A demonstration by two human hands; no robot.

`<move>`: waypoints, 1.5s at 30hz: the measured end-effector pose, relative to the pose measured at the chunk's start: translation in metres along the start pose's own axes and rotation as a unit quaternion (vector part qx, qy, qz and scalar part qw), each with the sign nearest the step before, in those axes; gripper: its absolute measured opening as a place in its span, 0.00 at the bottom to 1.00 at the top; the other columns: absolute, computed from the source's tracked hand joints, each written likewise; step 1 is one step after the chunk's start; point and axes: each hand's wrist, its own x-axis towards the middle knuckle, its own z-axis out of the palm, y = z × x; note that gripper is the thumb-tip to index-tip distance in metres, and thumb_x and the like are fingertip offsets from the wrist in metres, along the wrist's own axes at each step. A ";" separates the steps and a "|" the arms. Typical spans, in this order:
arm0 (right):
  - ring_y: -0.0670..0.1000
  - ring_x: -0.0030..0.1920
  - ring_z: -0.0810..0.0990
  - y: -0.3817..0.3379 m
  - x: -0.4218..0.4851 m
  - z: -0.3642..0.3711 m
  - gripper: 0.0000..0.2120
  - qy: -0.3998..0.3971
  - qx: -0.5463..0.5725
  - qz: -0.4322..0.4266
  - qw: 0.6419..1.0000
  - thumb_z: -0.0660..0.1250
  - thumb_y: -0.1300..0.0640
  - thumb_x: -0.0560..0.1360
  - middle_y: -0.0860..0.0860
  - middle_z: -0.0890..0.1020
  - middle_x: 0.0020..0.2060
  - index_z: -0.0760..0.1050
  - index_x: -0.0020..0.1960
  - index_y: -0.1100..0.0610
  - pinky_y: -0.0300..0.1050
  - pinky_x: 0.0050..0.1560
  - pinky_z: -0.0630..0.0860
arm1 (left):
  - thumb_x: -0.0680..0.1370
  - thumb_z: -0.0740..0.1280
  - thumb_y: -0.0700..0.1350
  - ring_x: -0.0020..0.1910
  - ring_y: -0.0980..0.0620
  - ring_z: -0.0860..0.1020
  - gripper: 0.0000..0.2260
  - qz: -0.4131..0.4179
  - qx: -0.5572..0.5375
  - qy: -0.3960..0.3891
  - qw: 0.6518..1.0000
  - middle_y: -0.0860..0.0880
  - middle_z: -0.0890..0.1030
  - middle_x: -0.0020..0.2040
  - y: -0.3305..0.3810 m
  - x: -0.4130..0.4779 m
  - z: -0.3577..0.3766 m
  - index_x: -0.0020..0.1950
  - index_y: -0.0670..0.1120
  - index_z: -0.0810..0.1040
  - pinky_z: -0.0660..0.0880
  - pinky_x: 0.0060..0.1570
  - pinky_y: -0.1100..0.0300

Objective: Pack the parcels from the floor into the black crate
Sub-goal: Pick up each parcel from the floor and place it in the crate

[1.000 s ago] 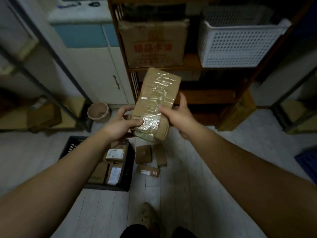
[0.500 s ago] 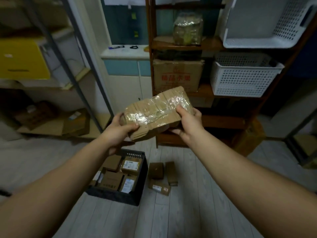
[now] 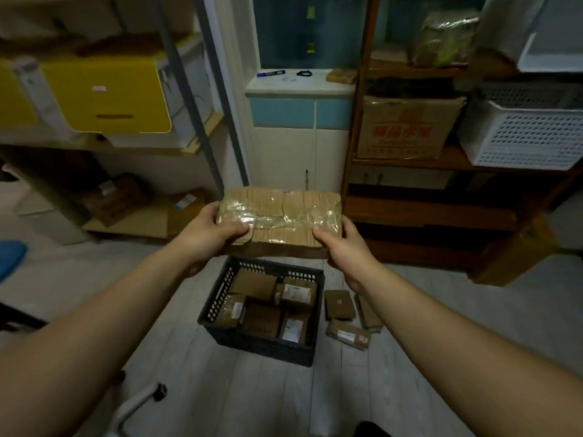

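Note:
I hold a long brown parcel [image 3: 280, 216] wrapped in clear tape, lying level and crosswise at chest height. My left hand [image 3: 209, 236] grips its left end and my right hand [image 3: 342, 247] grips its right end. Directly below it on the floor stands the black crate [image 3: 220, 291], which holds several small cardboard parcels. Three more small parcels [image 3: 339, 305] lie on the floor just right of the crate; my right forearm hides part of one.
A dark wooden shelf unit [image 3: 426, 212] with a cardboard box and white baskets [image 3: 523, 137] stands at the right. A metal rack with yellow boxes [image 3: 107, 93] is at the left. A white cabinet [image 3: 293, 152] is straight ahead. A white chair leg [image 3: 135, 405] is near my feet.
The parcel turned from upright to level and crosswise between my hands. My view rose and shifted left, so the crate now sits in the centre under the parcel.

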 end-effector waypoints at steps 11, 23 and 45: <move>0.46 0.53 0.75 0.018 0.095 0.053 0.31 -0.013 -0.051 0.025 0.998 0.70 0.45 0.71 0.44 0.75 0.54 0.61 0.71 0.46 0.42 0.49 0.74 | 0.72 0.71 0.43 0.52 0.48 0.78 0.36 -0.037 0.041 -0.001 0.998 0.49 0.74 0.60 -0.024 0.092 -0.035 0.74 0.57 0.56 0.78 0.45 0.53; 0.41 0.47 0.73 0.043 0.183 0.105 0.34 -0.007 -0.068 0.078 0.995 0.70 0.46 0.72 0.43 0.75 0.54 0.57 0.73 0.46 0.34 0.42 0.71 | 0.69 0.74 0.43 0.51 0.48 0.74 0.39 -0.094 0.095 -0.044 0.990 0.52 0.71 0.55 -0.058 0.201 -0.073 0.72 0.59 0.55 0.78 0.35 0.57; 0.57 0.62 0.72 0.451 0.297 0.132 0.47 0.096 -0.170 0.249 0.949 0.72 0.57 0.71 0.56 0.64 0.70 0.41 0.76 0.41 0.46 0.49 0.77 | 0.65 0.76 0.38 0.54 0.42 0.76 0.43 -0.229 0.185 -0.159 0.942 0.43 0.73 0.61 -0.502 0.360 0.020 0.73 0.51 0.56 0.79 0.46 0.46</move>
